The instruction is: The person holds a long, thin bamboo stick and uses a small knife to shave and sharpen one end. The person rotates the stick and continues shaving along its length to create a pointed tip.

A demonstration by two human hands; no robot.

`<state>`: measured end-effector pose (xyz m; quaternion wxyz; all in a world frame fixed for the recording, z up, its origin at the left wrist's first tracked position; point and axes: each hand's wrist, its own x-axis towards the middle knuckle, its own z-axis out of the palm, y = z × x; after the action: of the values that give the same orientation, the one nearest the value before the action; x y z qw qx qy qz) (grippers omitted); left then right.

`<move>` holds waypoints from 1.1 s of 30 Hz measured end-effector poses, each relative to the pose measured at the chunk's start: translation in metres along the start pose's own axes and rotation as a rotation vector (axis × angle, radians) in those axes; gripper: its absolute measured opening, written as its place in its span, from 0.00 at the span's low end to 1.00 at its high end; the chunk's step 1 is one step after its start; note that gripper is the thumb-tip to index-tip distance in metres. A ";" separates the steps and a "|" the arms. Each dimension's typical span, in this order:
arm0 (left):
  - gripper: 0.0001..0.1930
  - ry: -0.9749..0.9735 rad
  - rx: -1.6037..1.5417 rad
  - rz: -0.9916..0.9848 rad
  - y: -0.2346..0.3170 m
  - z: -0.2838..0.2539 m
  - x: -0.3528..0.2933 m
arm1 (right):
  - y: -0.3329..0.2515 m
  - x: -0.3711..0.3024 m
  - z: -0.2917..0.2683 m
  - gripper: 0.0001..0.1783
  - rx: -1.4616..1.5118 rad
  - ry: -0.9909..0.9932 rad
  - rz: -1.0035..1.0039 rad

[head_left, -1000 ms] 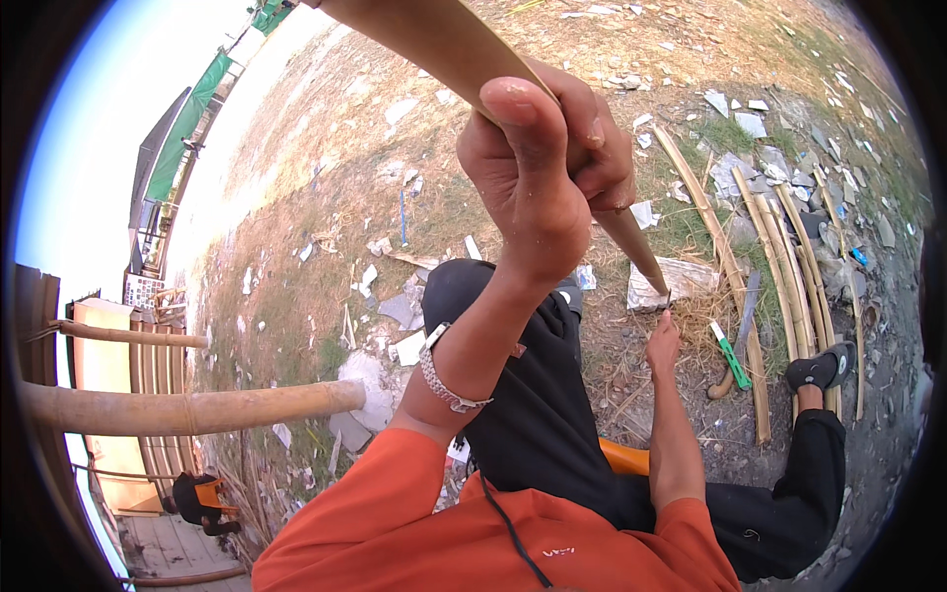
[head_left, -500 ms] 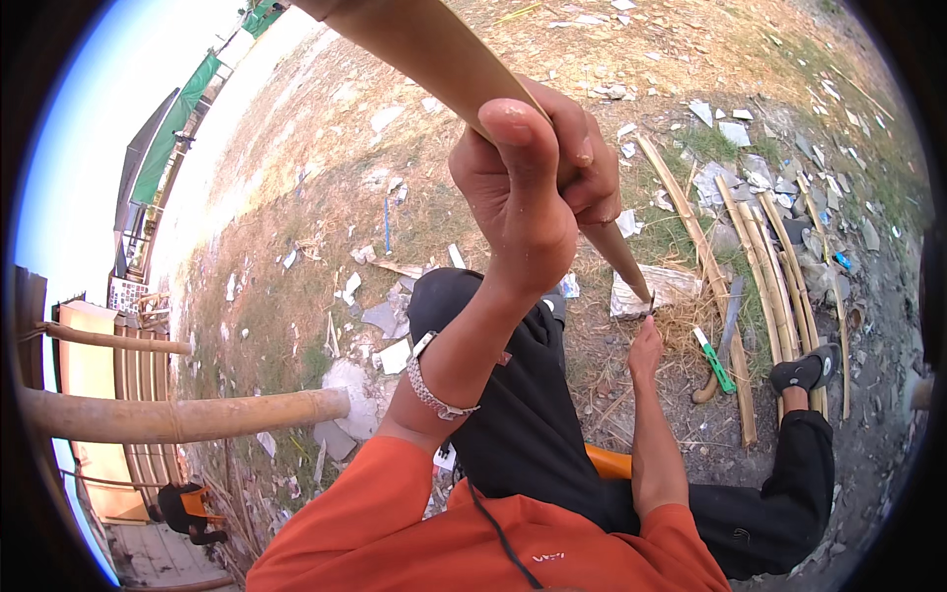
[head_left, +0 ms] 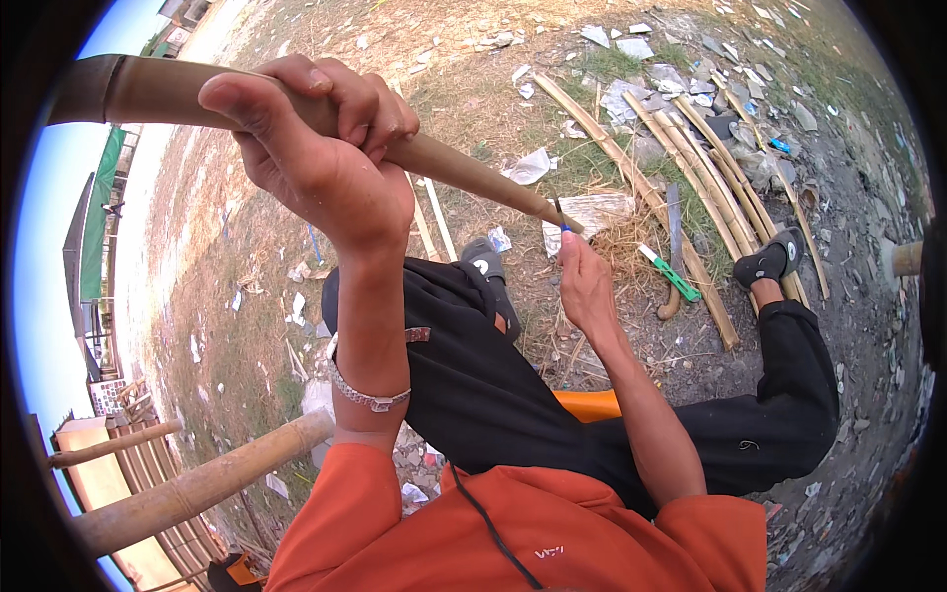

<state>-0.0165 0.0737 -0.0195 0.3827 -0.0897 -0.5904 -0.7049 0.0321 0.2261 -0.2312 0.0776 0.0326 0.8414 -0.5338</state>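
Observation:
My left hand (head_left: 326, 158) is wrapped round a long bamboo pole (head_left: 473, 176), with the thumb stretched along its upper side. The pole slants from the upper left down to a weathered pale wooden block (head_left: 610, 209), where its far end rests or hovers; I cannot tell which. Beside that end, my right hand (head_left: 590, 286) is closed on a slim pen-like tool (head_left: 564, 223) with a blue part and a dark tip. The tip is at the pole's end; whether it touches is too small to make out.
Right of my right hand lie a green-and-white tool (head_left: 671, 273) and a long blade (head_left: 675, 222) with a curved wooden handle. Several split bamboo strips (head_left: 705, 178) lie beyond, near my foot. An orange seat (head_left: 587, 405) is beneath me. A thick bamboo post (head_left: 207, 483) juts in at left.
My view has turned, so the ground things appear further left. The pole now slants more flatly across the view, with my left hand further left. Both hands keep their grip.

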 end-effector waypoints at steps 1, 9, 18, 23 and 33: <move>0.28 -0.013 0.009 0.000 0.001 0.002 0.001 | -0.003 -0.002 0.008 0.27 0.001 0.020 -0.021; 0.27 -0.001 0.031 0.003 0.004 0.003 -0.006 | -0.015 -0.009 0.003 0.22 -0.183 0.050 -0.050; 0.27 -0.023 0.015 -0.027 0.003 0.004 -0.001 | -0.012 -0.008 0.006 0.21 -0.105 0.061 -0.015; 0.28 -0.057 0.003 -0.013 0.001 0.002 -0.001 | -0.011 -0.011 0.009 0.20 -0.004 0.102 0.010; 0.28 -0.221 -0.103 -0.010 0.000 -0.005 -0.002 | 0.034 0.007 0.015 0.23 -0.093 0.075 0.053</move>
<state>-0.0130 0.0705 -0.0219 0.3068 -0.1835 -0.5924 -0.7220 0.0312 0.2270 -0.2685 0.0615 0.0714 0.8664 -0.4903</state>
